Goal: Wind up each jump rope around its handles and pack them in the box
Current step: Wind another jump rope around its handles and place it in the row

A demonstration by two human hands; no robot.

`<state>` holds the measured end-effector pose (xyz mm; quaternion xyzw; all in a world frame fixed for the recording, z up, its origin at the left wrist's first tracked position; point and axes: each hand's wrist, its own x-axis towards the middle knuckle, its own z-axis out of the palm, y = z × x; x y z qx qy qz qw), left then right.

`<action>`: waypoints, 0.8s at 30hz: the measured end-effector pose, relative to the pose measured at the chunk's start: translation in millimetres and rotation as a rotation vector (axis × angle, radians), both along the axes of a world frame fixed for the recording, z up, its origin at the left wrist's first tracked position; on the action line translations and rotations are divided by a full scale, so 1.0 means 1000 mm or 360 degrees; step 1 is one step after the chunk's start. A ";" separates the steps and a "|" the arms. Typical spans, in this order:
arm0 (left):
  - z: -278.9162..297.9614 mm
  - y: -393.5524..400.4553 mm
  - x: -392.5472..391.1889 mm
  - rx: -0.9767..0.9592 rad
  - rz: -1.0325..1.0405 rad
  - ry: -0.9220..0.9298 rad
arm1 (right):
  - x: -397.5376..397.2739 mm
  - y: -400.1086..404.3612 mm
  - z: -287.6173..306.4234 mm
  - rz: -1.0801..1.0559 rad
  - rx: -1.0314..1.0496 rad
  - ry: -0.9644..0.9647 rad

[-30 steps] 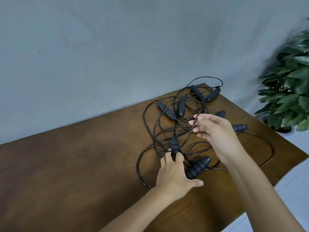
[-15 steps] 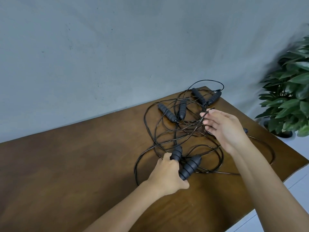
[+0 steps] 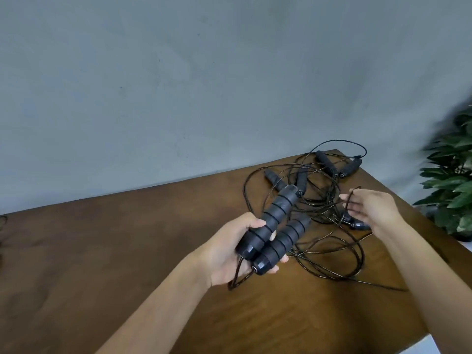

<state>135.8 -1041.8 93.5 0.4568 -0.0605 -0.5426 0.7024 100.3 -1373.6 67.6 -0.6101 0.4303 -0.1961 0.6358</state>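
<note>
Two black ribbed handles (image 3: pixel 274 227) raised, thin ropes (image 3: pixel 319 208) tangled behind.

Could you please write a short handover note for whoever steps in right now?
Left hand grips two handles side by side, lifted off the table. Right hand pinches a loop of cord above the tangle. Other handles lie at the far corner, their cords mixed together. Nothing is wound yet. No box is in view. Left: free this rope, wind it round its handles, do the rest, pack all.

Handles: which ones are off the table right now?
The two ribbed handles gripped side by side in the left hand; every other handle lies on the table.
</note>
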 end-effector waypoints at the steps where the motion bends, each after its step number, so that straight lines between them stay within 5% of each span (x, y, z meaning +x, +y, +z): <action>1: 0.005 0.003 0.001 -0.0065 0.0028 0.0000 | 0.000 0.001 0.001 0.0006 -0.0111 0.0117; 7: 0.040 0.018 0.007 -0.0351 0.0212 -0.0150 | 0.001 0.008 0.012 0.0041 -0.1216 0.0746; 10: 0.053 0.020 0.011 -0.0510 0.0292 -0.0173 | 0.006 0.037 0.035 0.0265 -0.1420 0.0541; 12: 0.060 0.021 0.012 -0.0538 0.0361 -0.0190 | 0.006 0.069 0.060 0.0467 -0.1286 0.0223; 17: 0.069 0.019 0.006 -0.0554 0.0410 -0.0222 | -0.003 0.157 0.110 0.1194 -0.0341 -0.0530; 24: 0.070 0.020 0.000 -0.0678 0.0446 -0.0213 | 0.006 0.190 0.120 0.1174 -0.0212 -0.0822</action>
